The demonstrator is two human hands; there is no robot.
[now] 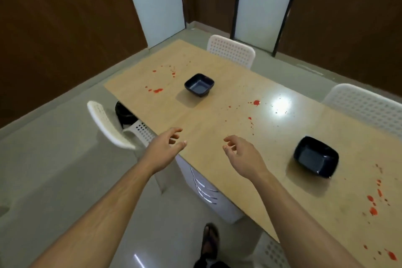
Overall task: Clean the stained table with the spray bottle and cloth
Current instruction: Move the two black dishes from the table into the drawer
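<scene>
- The left hand [165,150] hovers over the near-left edge of the wooden table [217,119], fingers loosely curled and spread, holding nothing.
- The right hand [241,154] hovers just to its right above the tabletop, fingers likewise relaxed and slightly bent, also holding nothing; the two hands are apart, palms turned toward each other.
- Red stains mark the table in several patches: one cluster [157,90] at the far left, another [256,102] near the middle, and a third [373,210] at the near right.
- A dark square bowl [199,84] stands toward the far end, just right of the far-left stains.
- A second dark square bowl [315,156] stands to the right of the right hand, well apart from the first.
- A bright ceiling-light reflection [280,104] shines on the tabletop between the two bowls.
- White perforated chairs surround the table: one [113,126] on the near-left side, one [231,50] at the far side, one [365,104] at the right.
- Two pale doors [158,2] are set in the brown walls beyond.
</scene>
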